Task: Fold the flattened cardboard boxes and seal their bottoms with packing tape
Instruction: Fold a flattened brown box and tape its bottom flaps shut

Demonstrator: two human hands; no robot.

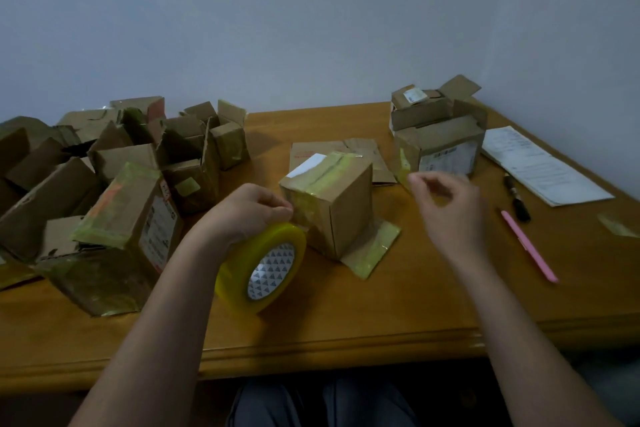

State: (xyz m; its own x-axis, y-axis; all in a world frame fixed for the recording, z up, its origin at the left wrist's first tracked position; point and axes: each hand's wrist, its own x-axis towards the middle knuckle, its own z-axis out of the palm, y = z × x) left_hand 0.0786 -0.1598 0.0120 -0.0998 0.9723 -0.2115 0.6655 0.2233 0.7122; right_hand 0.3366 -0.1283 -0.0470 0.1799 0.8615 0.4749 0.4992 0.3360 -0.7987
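Yellow packing tape (261, 269) is in your left hand (247, 210): the fingers curl over the top of the roll, which stands on its edge on the wooden table (398, 315), just at 7 o'clock from the small cardboard box (329, 201). This box stands in the middle of the table with a taped seam on its top face, and one taped flap lies flat on the table at its 5 o'clock side. Your right hand (450, 204) hovers at 3 o'clock from the box, blurred, fingers loosely bent; I cannot tell if it pinches something. A pile of folded boxes (114, 184) fills the 9 o'clock side. At 1 o'clock stand two more boxes (440, 135), and beside them papers (540, 166), a dark pen (517, 198) and a pink pen (530, 246).
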